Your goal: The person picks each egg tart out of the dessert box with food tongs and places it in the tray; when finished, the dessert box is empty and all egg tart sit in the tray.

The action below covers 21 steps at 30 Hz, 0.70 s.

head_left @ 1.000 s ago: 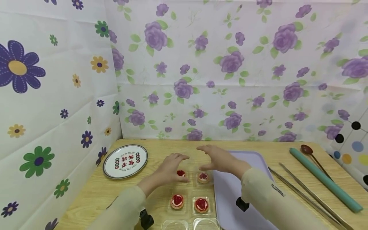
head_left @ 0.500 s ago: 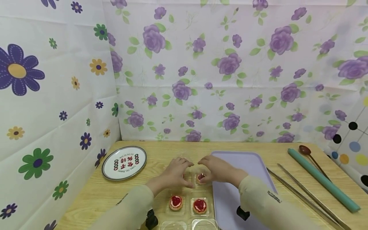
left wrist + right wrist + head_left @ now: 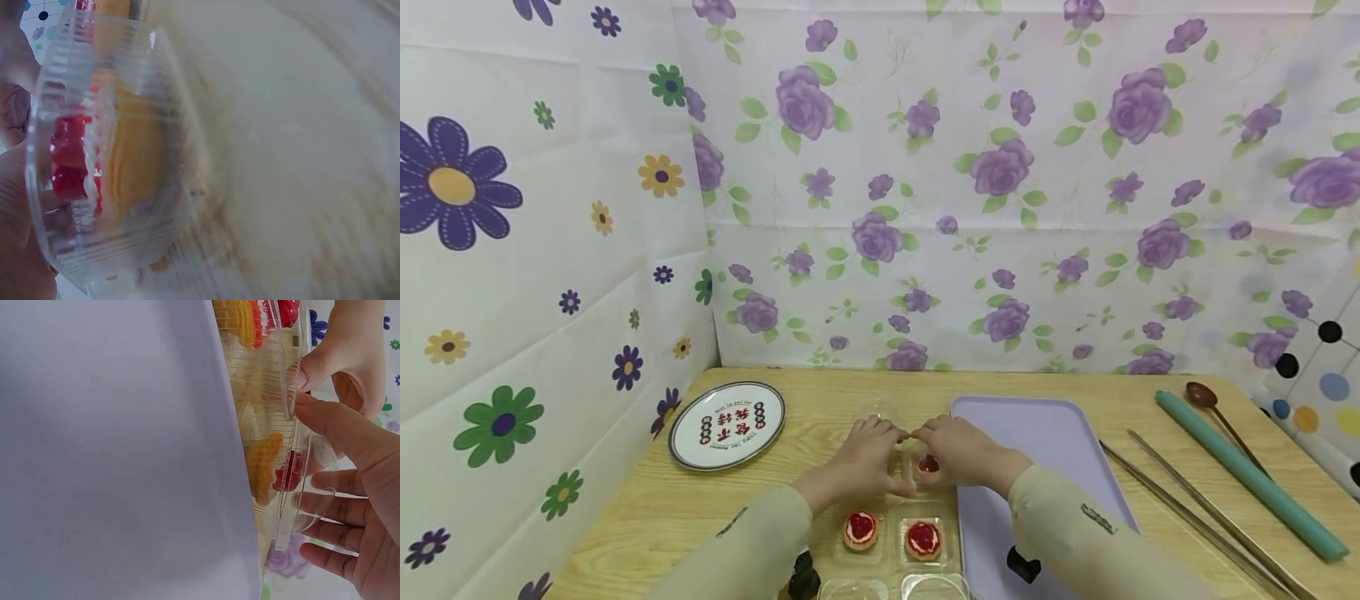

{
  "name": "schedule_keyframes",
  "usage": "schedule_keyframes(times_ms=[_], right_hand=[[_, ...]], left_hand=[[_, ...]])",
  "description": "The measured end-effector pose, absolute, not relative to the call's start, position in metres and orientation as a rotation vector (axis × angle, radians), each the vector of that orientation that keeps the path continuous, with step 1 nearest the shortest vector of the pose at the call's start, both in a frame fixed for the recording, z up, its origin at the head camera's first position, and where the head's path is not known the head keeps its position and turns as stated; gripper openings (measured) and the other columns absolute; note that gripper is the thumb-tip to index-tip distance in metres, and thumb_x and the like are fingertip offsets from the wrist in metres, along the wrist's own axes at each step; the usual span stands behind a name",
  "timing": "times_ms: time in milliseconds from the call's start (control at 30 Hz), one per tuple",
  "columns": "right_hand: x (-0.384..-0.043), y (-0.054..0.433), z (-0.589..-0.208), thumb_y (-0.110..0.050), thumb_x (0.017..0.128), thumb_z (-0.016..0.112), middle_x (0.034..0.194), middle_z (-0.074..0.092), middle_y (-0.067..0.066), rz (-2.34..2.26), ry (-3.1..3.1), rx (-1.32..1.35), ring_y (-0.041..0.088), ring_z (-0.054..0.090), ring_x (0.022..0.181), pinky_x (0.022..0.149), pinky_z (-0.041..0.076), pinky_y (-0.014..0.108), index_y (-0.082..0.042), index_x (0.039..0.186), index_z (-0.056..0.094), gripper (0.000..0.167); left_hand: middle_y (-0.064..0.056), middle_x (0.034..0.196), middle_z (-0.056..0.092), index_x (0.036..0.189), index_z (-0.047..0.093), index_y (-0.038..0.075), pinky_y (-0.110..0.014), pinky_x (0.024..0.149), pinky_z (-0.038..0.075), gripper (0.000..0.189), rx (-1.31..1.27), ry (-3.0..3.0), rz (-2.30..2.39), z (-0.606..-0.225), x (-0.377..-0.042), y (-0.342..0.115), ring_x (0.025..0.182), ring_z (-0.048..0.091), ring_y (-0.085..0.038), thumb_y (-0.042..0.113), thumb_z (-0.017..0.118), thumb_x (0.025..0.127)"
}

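My left hand (image 3: 862,461) and right hand (image 3: 967,454) meet in an arch over the far pair of clear plastic boxes. In the right wrist view, both thumbs touch tip to tip at the rim of a clear box (image 3: 286,536) with a red-topped tart (image 3: 265,467) inside. The right fingers (image 3: 340,507) are spread, fairly straight, behind a clear domed lid (image 3: 330,487). Left fingers are partly hidden behind the lid. In the left wrist view another tart (image 3: 128,159) sits in a clear box (image 3: 69,262) beside the left hand.
Two boxed tarts (image 3: 922,540) lie nearer, their lids (image 3: 934,588) folded out at the front edge. A lilac tray (image 3: 1037,500) adjoins the boxes on the right, with metal tongs (image 3: 1210,508), a green rolling pin (image 3: 1247,475) and a brown spoon (image 3: 1201,394) beyond. Left stands a plate (image 3: 727,425).
Both hands have come inward and slightly toward the body. Fingers and thumbs that stood apart over the far boxes now almost meet, covering the far left tart in the head view.
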State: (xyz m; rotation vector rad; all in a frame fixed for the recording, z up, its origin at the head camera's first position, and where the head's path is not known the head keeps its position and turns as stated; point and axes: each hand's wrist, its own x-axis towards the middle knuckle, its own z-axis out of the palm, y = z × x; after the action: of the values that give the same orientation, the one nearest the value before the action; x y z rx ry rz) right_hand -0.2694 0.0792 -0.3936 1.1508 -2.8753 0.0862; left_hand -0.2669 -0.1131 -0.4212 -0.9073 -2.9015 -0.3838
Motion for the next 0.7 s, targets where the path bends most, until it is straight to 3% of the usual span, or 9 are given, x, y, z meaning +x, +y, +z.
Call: schedule_keyframes(times_ms=[167,400,600,700], right_hand=[[-0.2695,0.0792,-0.3932,-0.046,0.075,0.076,0.113,0.067,0.005,0.119,-2.874,1.163,0.02,0.059,0.097,0.088,0.05,0.04,-0.009,0.132,0.056,0.071],[-0.2745,0.0818,-0.3961,-0.04,0.078,0.074,0.099,0.064,0.001,0.219,-2.902,1.195,0.011,0.047,0.079,0.074,0.043,0.032,-0.012,0.138,0.05,0.07],[-0.2746,0.0828,-0.3943,-0.041,0.078,0.074,0.092,0.065,-0.001,0.244,-2.961,1.189,0.011,0.05,0.08,0.079,0.046,0.039,-0.013,0.141,0.047,0.074],[-0.2745,0.0846,-0.3915,-0.045,0.076,0.075,0.099,0.066,0.001,0.23,-2.964,1.164,0.014,0.055,0.091,0.088,0.048,0.046,-0.014,0.14,0.048,0.076]], left_hand=[[-0.001,0.118,0.059,0.126,0.059,0.01,-0.048,0.108,0.034,0.076,-0.901,-2.897,-0.368,-0.4213,-0.2659,-0.1133,0.116,0.047,-0.021,0.058,0.077,0.069],[-0.003,0.119,0.06,0.123,0.06,0.008,-0.049,0.109,0.033,0.076,-0.886,-2.904,-0.38,-0.4221,-0.2649,-0.1124,0.118,0.048,-0.022,0.059,0.077,0.069],[-0.002,0.121,0.059,0.123,0.06,0.01,-0.049,0.11,0.033,0.075,-0.876,-2.922,-0.382,-0.4246,-0.2657,-0.1127,0.118,0.048,-0.021,0.06,0.076,0.069],[-0.001,0.122,0.059,0.124,0.06,0.011,-0.049,0.11,0.033,0.074,-0.88,-2.924,-0.384,-0.4247,-0.2661,-0.1122,0.118,0.048,-0.021,0.06,0.076,0.07]])
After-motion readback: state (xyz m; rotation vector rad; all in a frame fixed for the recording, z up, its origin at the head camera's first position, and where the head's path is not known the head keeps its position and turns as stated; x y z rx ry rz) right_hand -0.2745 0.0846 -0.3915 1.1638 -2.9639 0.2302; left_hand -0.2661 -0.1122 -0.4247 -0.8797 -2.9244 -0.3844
